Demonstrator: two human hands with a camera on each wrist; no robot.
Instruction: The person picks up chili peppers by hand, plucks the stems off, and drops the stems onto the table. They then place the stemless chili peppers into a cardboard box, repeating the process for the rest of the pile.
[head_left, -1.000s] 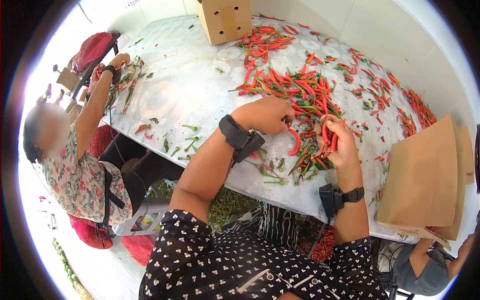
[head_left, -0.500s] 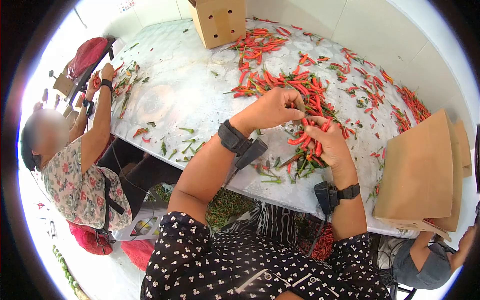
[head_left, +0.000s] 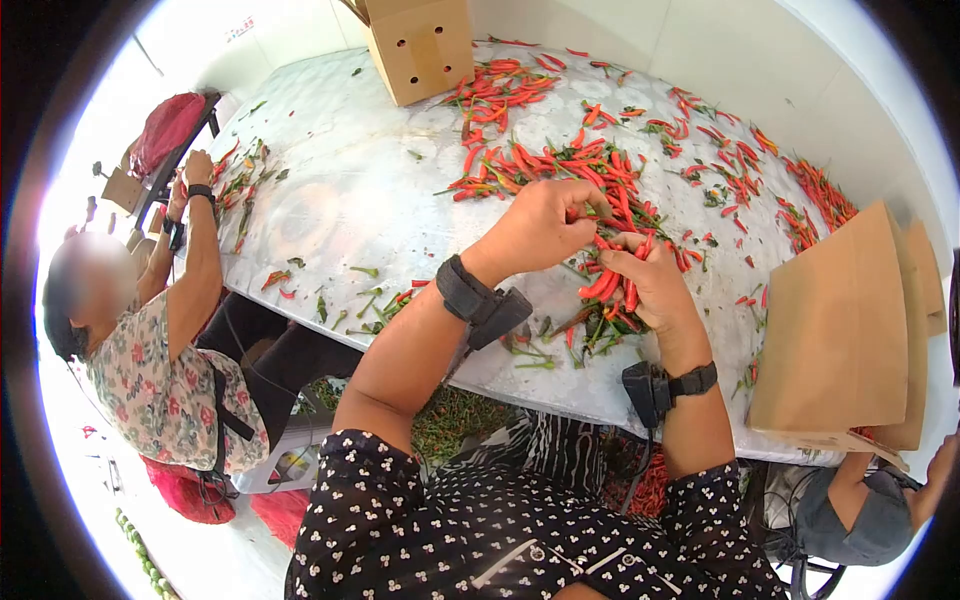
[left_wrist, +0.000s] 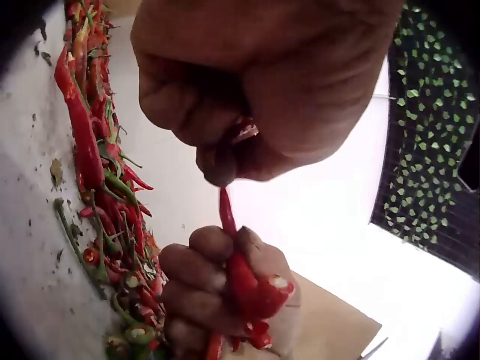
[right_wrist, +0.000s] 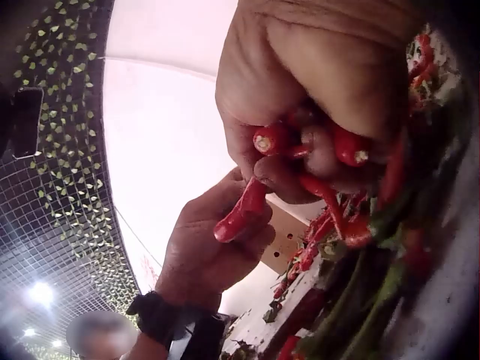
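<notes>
My left hand (head_left: pixel 545 225) has its fingers curled beside my right hand, over the near part of the chili pile. In the left wrist view, its thumb and fingertip pinch the thin tip of a red chili (left_wrist: pixel 227 210) that runs down to my right hand (left_wrist: pixel 199 289). Some red also shows inside the curled left fingers. My right hand (head_left: pixel 655 285) grips several red chilies (head_left: pixel 605 285), their pale cut ends showing without stems in the right wrist view. Under both hands lies the heap of red chilies (head_left: pixel 610 190) with green stems.
Loose green stems (head_left: pixel 370 300) lie near the table's (head_left: pixel 330 150) front edge. A holed cardboard box (head_left: pixel 420 50) stands at the back, another cardboard box (head_left: pixel 830 340) at the right. A person (head_left: pixel 150 340) works at the left; another person's arm (head_left: pixel 850 505) shows lower right.
My left hand has moved right, from a curved chili on the table up to my right hand, and now pinches a chili there. My right hand keeps its bunch of chilies.
</notes>
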